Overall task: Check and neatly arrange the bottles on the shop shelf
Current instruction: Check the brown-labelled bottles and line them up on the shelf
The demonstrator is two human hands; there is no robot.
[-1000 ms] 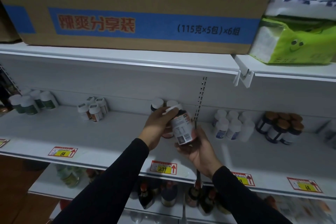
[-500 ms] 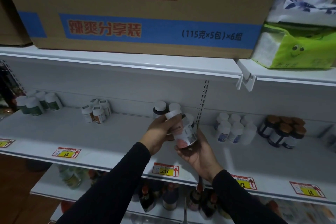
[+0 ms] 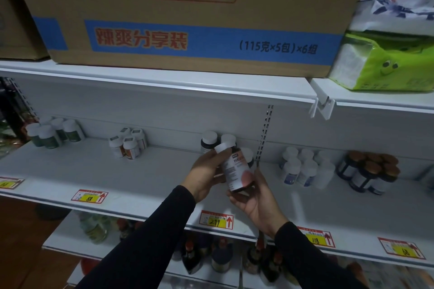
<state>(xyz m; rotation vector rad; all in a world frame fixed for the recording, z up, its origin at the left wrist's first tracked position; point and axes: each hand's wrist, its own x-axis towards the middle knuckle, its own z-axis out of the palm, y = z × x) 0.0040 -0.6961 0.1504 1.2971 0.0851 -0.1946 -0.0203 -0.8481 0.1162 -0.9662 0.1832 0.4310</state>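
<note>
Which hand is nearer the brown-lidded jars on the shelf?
Right. The right hand is under the held bottle, on the side toward the brown-lidded jars; the left hand grips the bottle's far side.

Dim, bluish light is falling from above, leaving the lower shelf (image 3: pixel 164 265) sinking into shadow, while wide-angle distortion is bending the shelf edges and softness is blurring the right-hand bottles (image 3: pixel 303 169).

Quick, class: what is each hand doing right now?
Left hand: grips the bottle near its white cap.
Right hand: cups the bottle's base.
</note>
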